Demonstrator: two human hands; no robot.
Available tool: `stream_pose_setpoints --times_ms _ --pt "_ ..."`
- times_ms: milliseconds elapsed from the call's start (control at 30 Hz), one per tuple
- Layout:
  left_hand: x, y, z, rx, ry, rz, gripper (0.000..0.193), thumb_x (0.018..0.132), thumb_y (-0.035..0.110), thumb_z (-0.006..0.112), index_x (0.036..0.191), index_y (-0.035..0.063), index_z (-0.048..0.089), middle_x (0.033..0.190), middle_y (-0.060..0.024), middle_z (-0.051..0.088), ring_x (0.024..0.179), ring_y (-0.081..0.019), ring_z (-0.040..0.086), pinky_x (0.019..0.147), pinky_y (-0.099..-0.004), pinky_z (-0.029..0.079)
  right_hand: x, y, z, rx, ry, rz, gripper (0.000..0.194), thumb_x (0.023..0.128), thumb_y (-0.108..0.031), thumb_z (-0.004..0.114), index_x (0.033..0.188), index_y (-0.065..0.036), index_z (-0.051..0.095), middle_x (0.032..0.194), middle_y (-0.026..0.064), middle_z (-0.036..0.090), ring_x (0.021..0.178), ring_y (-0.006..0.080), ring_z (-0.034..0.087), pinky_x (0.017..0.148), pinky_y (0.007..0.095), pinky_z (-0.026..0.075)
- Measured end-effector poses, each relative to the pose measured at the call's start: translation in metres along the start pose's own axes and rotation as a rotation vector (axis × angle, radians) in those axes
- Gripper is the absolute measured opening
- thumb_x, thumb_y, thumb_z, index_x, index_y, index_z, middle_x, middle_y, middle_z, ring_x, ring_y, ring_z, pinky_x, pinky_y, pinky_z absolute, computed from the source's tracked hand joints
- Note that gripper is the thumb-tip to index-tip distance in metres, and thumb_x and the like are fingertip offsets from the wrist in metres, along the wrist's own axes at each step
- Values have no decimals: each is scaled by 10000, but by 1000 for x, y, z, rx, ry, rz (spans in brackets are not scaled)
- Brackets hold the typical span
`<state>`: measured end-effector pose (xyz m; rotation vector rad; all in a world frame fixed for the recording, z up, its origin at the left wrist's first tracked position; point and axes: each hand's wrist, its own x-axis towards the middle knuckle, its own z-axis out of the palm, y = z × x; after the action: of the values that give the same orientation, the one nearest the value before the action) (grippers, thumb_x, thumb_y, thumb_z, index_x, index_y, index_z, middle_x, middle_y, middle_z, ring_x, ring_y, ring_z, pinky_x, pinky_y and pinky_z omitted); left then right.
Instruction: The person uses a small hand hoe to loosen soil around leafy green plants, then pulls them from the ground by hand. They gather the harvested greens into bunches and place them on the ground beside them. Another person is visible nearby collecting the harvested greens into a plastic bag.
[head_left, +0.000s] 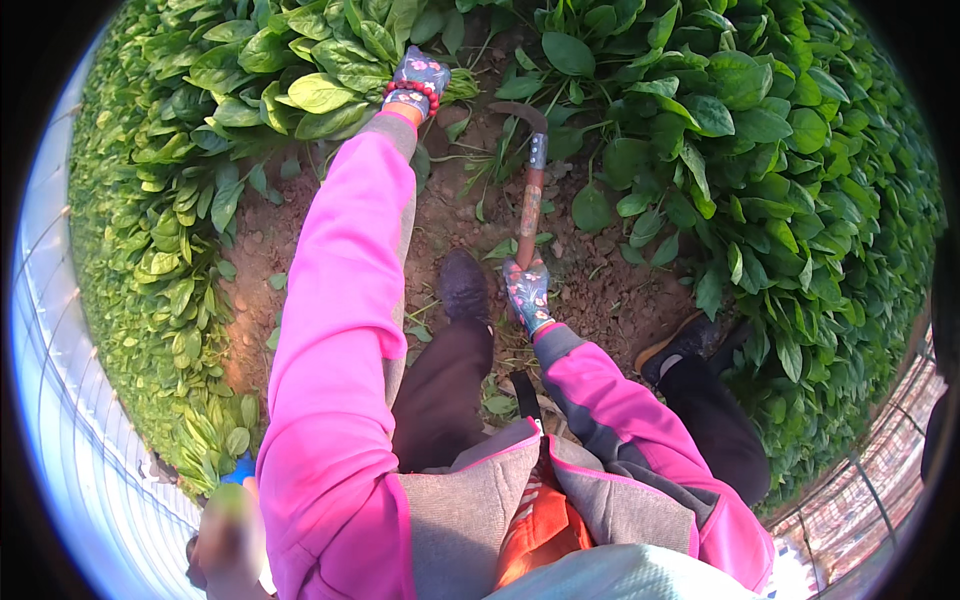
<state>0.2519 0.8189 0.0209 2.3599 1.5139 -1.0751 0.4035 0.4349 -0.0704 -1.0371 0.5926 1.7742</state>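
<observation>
My left hand (420, 81), in a floral glove with a red bead bracelet at the wrist, is closed around the stems of a bunch of leafy greens (330, 86). The leaves fan out to the left of the fist, and cut-looking stem ends stick out on its right. Lower down, my right hand (527, 292), also in a floral glove, grips the wooden handle of a sickle (532, 191). The curved blade points up and to the left, over bare soil beside low plants. A gap separates the blade from the held bunch.
Dense leafy plants (750, 135) stand on the right, and more foliage (165, 202) lines the left. Soil (600, 277) with scattered leaves lies between. My dark shoes (463, 285) are on the ground. Another person (229, 540) is at the lower left, near a blue glove (238, 470).
</observation>
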Motion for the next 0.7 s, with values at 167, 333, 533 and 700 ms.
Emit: stream_pose_setpoints --times_ms 167,333,533,700 --pt "-137 -7 -108 -541 94 47 197 861 208 489 960 86 607 837 -86 634 611 -216 598 600 -311 507 -58 -15 -61 -241 39 -6 144 853 -221 539 779 -134 452 589 12 455 422 113 413 371 237 339" --pt "-184 -54 -126 -624 562 753 338 887 147 491 1201 23 515 1148 -87 577 905 -182 598 813 -298 490 -81 -88 -52 -1024 121 -700 296 874 -310 544 1061 -107 436 903 100 526 576 152 532 473 231 441" --pt "-228 -15 -97 -1737 105 873 468 878 223 530 1299 46 429 1212 -63 545 1094 -140 519 932 -274 413 -250 -210 157 -1001 -398 -1459 748 770 -439 680 1288 11 381 1271 158 464 1131 234 494 970 333 381" --pt "-277 71 -141 -1587 220 1075 513 861 66 529 1342 37 351 1258 -115 489 1120 -203 502 955 -341 419 -358 -234 211 -1159 -882 -1324 1023 638 -432 794 1401 -36 239 1389 110 342 1287 204 315 1063 332 246"
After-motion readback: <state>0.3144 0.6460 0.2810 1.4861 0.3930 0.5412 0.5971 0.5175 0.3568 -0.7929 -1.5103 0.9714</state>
